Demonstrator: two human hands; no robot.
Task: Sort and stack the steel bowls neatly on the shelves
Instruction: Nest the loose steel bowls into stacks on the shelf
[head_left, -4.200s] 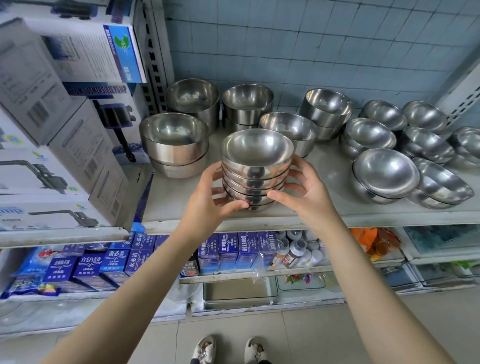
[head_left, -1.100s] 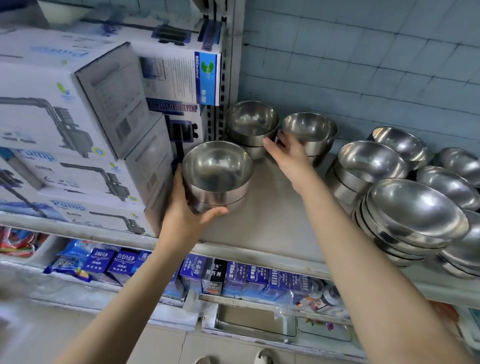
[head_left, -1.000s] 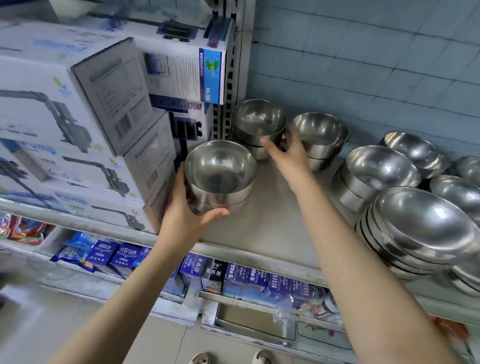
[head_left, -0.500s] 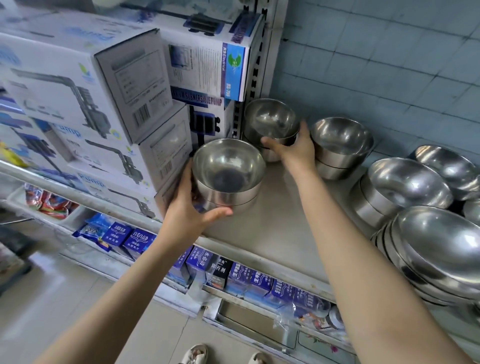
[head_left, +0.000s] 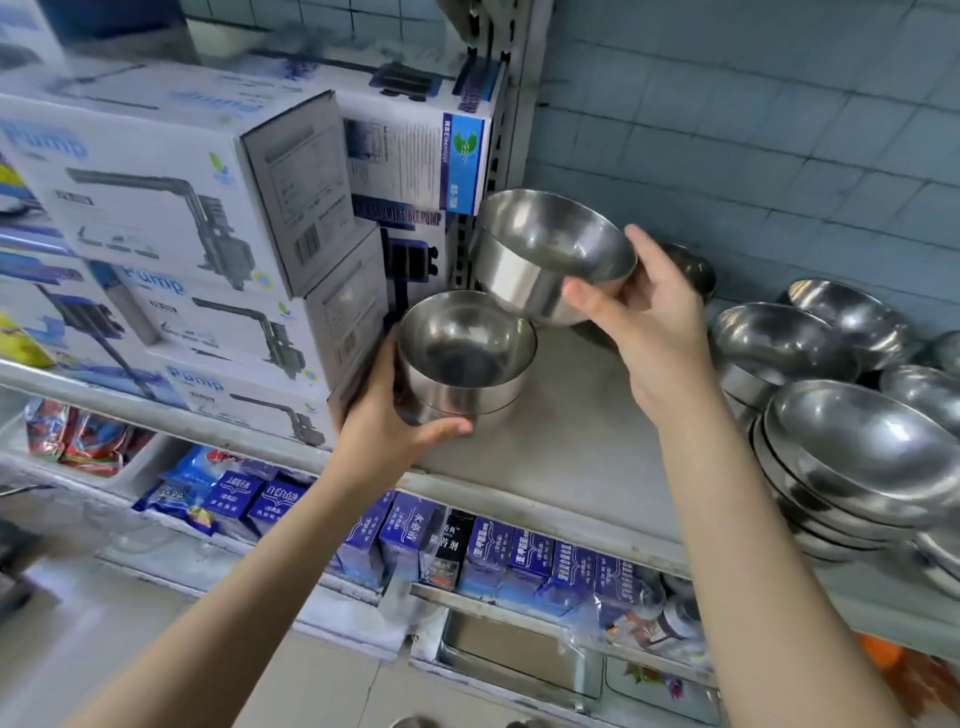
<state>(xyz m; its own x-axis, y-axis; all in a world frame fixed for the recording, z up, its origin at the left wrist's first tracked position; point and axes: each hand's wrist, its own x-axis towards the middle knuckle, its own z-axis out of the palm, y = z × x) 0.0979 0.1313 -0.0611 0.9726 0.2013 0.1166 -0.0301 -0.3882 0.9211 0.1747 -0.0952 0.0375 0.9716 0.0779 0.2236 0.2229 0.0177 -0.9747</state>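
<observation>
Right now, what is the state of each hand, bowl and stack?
left hand: grips the small stack
small stack: upright, on the shelf
right hand: holds one bowl
bowl: lifted, tilted, empty
wide stack: on the shelf, leaning
boxes: closed, piled

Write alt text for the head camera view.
A person's right hand lifts a deep round steel bowl tilted above the grey metal shelf, while the left hand grips a short stack of matching steel bowls. White pump boxes stand left; wider steel bowl stacks sit right.
</observation>
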